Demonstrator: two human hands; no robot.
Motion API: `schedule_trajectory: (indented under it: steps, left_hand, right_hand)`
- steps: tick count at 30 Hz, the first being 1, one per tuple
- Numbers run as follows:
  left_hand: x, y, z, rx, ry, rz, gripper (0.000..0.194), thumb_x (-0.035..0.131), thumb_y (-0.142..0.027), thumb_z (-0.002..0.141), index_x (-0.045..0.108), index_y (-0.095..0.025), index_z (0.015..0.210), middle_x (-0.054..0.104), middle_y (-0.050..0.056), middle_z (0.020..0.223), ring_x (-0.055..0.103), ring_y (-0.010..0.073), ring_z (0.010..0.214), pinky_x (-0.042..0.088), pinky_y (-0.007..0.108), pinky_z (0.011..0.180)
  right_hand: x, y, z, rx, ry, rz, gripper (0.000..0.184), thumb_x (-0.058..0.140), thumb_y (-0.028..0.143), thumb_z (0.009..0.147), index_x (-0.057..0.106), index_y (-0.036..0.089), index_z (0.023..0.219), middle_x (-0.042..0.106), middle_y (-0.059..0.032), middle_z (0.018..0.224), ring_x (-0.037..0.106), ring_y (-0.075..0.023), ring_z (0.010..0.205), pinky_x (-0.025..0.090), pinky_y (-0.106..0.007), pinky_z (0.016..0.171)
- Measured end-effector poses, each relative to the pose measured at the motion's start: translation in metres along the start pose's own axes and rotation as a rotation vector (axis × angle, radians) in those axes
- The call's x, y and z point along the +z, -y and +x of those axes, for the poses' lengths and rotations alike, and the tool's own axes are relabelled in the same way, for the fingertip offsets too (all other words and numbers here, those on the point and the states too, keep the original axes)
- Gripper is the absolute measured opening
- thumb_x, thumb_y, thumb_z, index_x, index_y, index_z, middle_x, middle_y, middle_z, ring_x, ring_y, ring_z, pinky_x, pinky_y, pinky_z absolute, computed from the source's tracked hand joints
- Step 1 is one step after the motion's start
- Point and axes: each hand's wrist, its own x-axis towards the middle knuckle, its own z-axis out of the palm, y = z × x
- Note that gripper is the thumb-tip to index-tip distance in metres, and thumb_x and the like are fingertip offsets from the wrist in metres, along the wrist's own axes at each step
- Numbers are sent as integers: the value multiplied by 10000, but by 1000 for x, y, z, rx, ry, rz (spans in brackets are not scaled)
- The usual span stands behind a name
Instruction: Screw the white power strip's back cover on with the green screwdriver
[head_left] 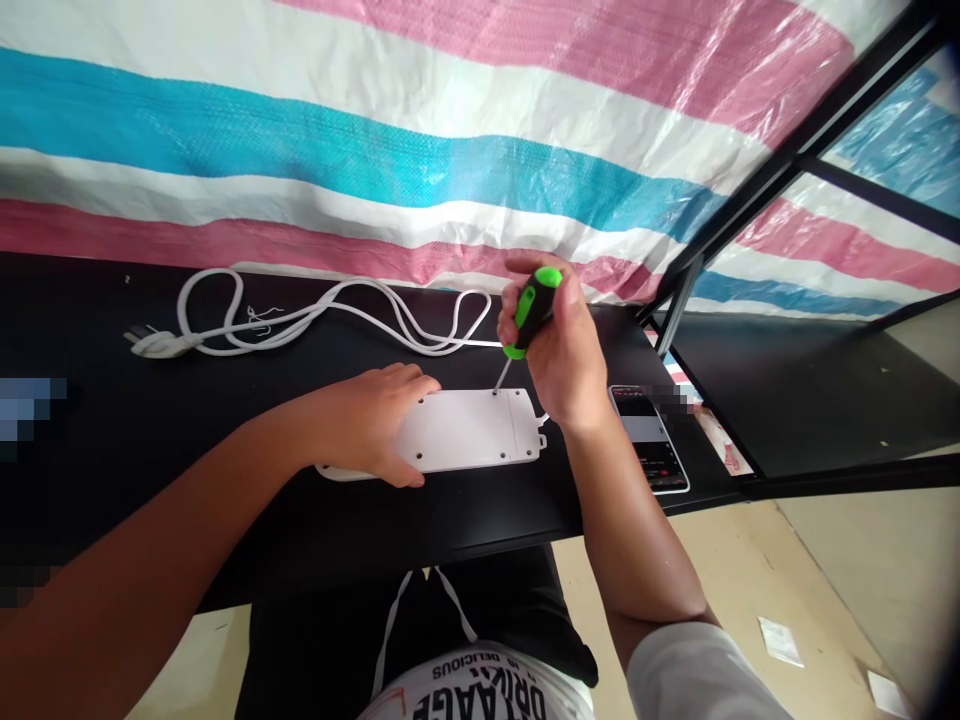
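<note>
A white power strip [465,430] lies back side up on the black table, with several dark screw holes along its edges. My left hand [371,420] is wrapped across its left part, thumb on the near edge and fingers on the far edge. In my right hand [566,355] is a screwdriver [536,312] with a black and green handle, held at a tilt. Its thin shaft reaches down to a hole near the strip's far right edge. Whether a screw sits in that hole is too small to tell.
The strip's white cord [360,300] lies in loops behind it, ending in a plug [161,343] at the left. A phone [651,440] with a lit screen rests right of my right forearm. Striped plastic sheeting [420,170] hangs behind the table [480,510]; a black metal frame [720,240] stands at right.
</note>
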Motion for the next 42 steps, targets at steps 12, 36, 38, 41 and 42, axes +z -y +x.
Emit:
schedule_trajectory:
  steps: [12,36,38,41,42]
  left_hand:
    - [2,-4,2,22,-11,7,922,905,-533,672,528,-186,1439,556,95,1337,550,310,1234,440,411,1037]
    - [32,36,-72,-191,-281,-324,952,879,-539,706,467,-330,1538,500,69,1559,527,364,1403,465,444,1167]
    - [38,38,-68,-137,-328,-296,952,887,-520,694,464,-304,1518,505,89,1535,515,364,1403,443,462,1190]
    - [43,40,-62,-70,-366,-274,951,890,-508,694,454,-283,1509,514,105,1512,510,364,1396,421,478,1213]
    - [44,40,-61,-64,-374,-273,950,892,-505,693,455,-282,1507,516,104,1507,513,363,1390,424,478,1211]
  right_hand:
    - [3,-5,0,-46,-71,-60,362,659,627,992,549,303,1109,526,25,851,515,-119,623,515,-293,582]
    - [-5,6,3,55,-14,37,351,647,597,1013,663,246,1034,592,-17,911,617,-140,736,555,-315,645]
    - [-3,3,2,6,-62,22,328,701,579,985,621,261,1007,583,0,896,621,-133,719,568,-314,655]
    - [0,-3,3,-28,-140,-16,385,759,592,934,544,274,963,557,22,872,591,-115,648,541,-291,583]
    - [1,-4,3,-32,-158,-26,400,762,597,928,527,275,954,549,26,865,575,-109,627,518,-281,551]
